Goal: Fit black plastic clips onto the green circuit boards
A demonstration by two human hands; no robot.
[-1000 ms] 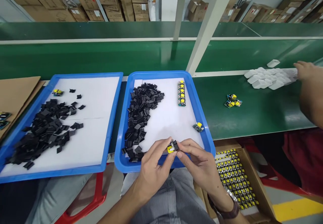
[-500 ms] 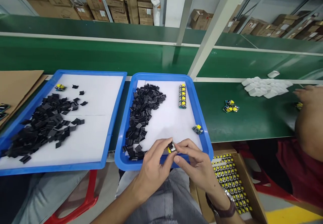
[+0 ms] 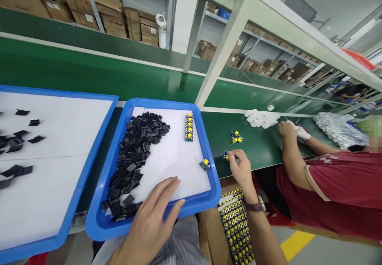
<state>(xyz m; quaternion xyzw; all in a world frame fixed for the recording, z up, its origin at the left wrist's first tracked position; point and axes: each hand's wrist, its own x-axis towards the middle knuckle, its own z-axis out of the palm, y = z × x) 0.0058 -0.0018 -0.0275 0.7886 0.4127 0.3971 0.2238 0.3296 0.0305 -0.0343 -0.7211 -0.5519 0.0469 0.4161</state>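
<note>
LEFT: left hand [image 3: 151, 221] is being laid flat on the blue tray [image 3: 197, 206] near rim, fingers spread and empty, seemingly steadying it | RIGHT: right hand [image 3: 242, 168] is being held over the counter [image 3: 262, 157] right of the tray, fingers curled at the small yellow part [image 3: 226, 155] | UNCLEAR: whether that part is being pinched or merely touched cannot be told

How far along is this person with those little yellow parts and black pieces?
Seemingly done: a few yellow parts lie on the green belt. In hand: the right hand touches another part there; the left hand rests open on the blue tray. Left: a big black pile, a row of parts, one loose part, and a well-filled box below.
</note>
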